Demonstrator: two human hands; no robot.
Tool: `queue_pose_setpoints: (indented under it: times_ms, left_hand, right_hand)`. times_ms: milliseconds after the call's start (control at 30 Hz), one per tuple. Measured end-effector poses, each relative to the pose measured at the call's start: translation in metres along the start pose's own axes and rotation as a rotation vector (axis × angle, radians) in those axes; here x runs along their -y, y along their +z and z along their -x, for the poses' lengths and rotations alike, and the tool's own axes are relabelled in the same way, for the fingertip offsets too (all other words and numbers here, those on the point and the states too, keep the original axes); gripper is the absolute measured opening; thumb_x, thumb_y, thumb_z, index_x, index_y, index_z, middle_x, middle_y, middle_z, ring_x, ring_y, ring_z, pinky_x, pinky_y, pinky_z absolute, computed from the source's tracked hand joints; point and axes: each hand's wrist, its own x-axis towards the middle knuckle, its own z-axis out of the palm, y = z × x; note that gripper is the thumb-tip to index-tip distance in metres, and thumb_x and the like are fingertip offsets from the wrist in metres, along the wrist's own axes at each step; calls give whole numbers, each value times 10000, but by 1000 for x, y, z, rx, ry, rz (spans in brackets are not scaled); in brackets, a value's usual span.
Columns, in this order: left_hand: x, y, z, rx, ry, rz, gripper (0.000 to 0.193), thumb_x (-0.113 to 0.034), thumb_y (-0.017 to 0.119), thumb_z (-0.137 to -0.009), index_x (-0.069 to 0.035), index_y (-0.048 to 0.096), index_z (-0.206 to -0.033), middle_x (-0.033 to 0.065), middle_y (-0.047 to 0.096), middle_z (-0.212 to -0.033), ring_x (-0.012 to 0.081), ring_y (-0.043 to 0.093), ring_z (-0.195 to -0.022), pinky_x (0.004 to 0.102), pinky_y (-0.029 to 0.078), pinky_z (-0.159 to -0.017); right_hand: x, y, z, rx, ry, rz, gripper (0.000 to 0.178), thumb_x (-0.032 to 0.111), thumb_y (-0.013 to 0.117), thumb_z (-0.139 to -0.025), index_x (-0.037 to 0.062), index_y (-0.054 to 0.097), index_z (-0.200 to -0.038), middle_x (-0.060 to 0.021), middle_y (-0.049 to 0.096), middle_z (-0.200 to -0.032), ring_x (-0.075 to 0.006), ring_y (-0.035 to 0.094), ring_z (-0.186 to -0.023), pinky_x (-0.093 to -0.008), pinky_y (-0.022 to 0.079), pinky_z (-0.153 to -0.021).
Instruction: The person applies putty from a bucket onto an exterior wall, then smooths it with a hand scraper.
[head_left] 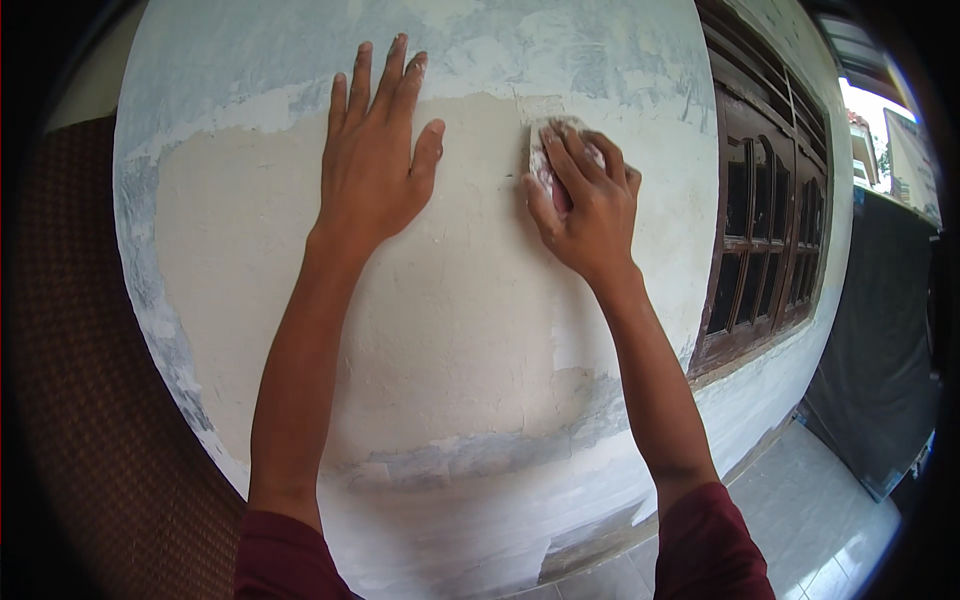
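Observation:
A pale wall (440, 330) with a large cream-coloured patch of filler and bluish-white edges fills the middle of the view. My left hand (375, 165) lies flat against its upper part, fingers stretched upward and thumb held apart, with nothing under the palm that I can see. At the upper right of the same patch, my right hand (590, 205) is closed round a pinkish sanding pad (541, 165) coated in white dust. The pad's face rests on the wall, and the fingers cover much of it. White dust also marks some fingertips of both hands.
To the right, a dark brown wooden window (765, 200) with small panes is set into the wall. A brown woven panel (70, 330) borders the left side. Beyond the corner hangs a dark sheet (870, 340) above a grey tiled floor (810, 500).

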Motion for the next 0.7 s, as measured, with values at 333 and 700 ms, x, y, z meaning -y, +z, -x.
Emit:
queue_pose_setpoints:
  times_ms: [333, 700]
  left_hand:
    - [-23, -10, 34, 54, -10, 158, 634, -219, 525, -921, 6, 372, -1493, 179, 283, -1617, 401, 131, -1527, 558, 125, -1225]
    - [-36, -7, 49, 87, -29, 215, 670, -216, 520, -937, 9, 289, -1525, 163, 259, -1629, 411, 137, -1523, 578, 139, -1209]
  right_hand:
    - [5, -6, 21, 100, -28, -12, 481, 345, 696, -839, 75, 669, -1237, -81, 656, -1274, -296, 526, -1224, -488, 363, -940]
    - [0, 3, 15, 105, -67, -4, 472, 341, 705, -853, 70, 671, -1238, -66, 652, -1293, -279, 512, -1244, -482, 353, -953]
